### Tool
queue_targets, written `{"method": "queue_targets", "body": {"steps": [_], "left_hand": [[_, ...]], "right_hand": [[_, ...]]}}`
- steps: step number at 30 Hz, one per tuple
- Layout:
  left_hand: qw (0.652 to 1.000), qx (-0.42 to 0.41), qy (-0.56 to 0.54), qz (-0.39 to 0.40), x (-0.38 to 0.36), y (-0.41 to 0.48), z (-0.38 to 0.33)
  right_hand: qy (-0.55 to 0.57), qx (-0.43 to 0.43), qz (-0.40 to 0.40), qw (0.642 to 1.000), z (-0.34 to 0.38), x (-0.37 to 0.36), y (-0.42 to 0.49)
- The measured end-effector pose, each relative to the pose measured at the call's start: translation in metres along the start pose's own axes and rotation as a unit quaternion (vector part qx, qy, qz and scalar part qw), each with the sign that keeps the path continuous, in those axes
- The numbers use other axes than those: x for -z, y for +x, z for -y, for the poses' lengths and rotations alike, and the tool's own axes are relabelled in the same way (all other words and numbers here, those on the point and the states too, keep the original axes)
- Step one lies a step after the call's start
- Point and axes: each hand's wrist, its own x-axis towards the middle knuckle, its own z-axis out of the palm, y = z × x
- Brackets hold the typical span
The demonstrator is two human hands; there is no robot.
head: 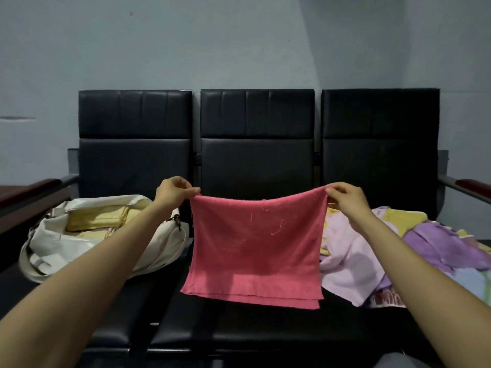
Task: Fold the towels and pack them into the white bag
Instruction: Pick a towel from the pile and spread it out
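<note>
Both hands, left hand [174, 192] and right hand [345, 197], are pinching the pink towel's [256, 251] top corners, dangling it over the bench's [239, 335] middle seat between white bag [87, 251] and towel pile [398, 251].

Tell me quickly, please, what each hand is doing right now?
Left hand: closed, pinching the upper left corner of the pink towel.
Right hand: closed, pinching the towel's upper right corner.

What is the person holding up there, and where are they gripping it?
A pink towel, pinched at its two top corners: the left hand holds one corner, the right hand the other.
</note>
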Motion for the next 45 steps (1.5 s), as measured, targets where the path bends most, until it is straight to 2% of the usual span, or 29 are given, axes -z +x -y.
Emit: {"method": "queue_targets", "body": {"steps": [5, 9, 12, 15, 17, 21, 24, 27, 29, 32, 34, 38, 42, 45], "left_hand": [[0.984, 0.018, -0.176, -0.015, 0.018, -0.017, -0.024], [0.979, 0.018, -0.202, -0.025, 0.03, -0.031, -0.047], [0.972, 0.011, -0.231, -0.035, 0.04, -0.036, -0.062], [0.965, -0.004, -0.254, -0.056, 0.05, -0.039, -0.073], [0.963, -0.015, -0.262, -0.067, 0.056, -0.043, -0.079], [0.961, -0.044, -0.259, -0.092, 0.061, -0.055, -0.091], [0.956, -0.072, -0.262, -0.11, 0.064, -0.064, -0.096], [0.957, -0.103, -0.24, -0.125, 0.068, -0.077, -0.099], [0.953, -0.12, -0.242, -0.135, 0.072, -0.083, -0.102], [0.947, -0.136, -0.255, -0.14, 0.08, -0.086, -0.106], [0.952, -0.135, -0.241, -0.134, 0.085, -0.08, -0.107], [0.974, -0.091, -0.183, -0.092, 0.073, -0.047, -0.097], [0.996, 0.005, -0.073, -0.056, 0.04, 0.001, -0.049], [0.995, 0.073, -0.066, -0.034, 0.002, 0.036, -0.001]], "right_hand": [[0.094, -0.017, 0.015, 0.995, 0.025, 0.012, -0.011], [0.147, -0.075, 0.087, 0.982, 0.052, 0.026, -0.023], [0.229, -0.124, 0.131, 0.957, 0.072, 0.036, -0.031], [0.332, -0.129, 0.128, 0.926, 0.091, 0.044, -0.039], [0.343, -0.09, 0.094, 0.93, 0.101, 0.047, -0.046], [0.238, 0.034, -0.005, 0.971, 0.105, 0.051, -0.051], [0.07, 0.119, -0.04, 0.99, 0.107, 0.056, -0.058], [-0.129, 0.226, -0.09, 0.961, 0.115, 0.058, -0.068], [-0.151, 0.292, -0.114, 0.937, 0.123, 0.058, -0.073], [-0.107, 0.355, -0.145, 0.917, 0.135, 0.057, -0.076], [-0.086, 0.361, -0.15, 0.917, 0.138, 0.053, -0.07], [-0.094, 0.31, -0.149, 0.934, 0.114, 0.035, -0.042], [-0.152, 0.21, -0.104, 0.96, 0.053, 0.013, 0.0], [-0.192, 0.128, -0.063, 0.971, -0.006, -0.007, 0.03]]}}
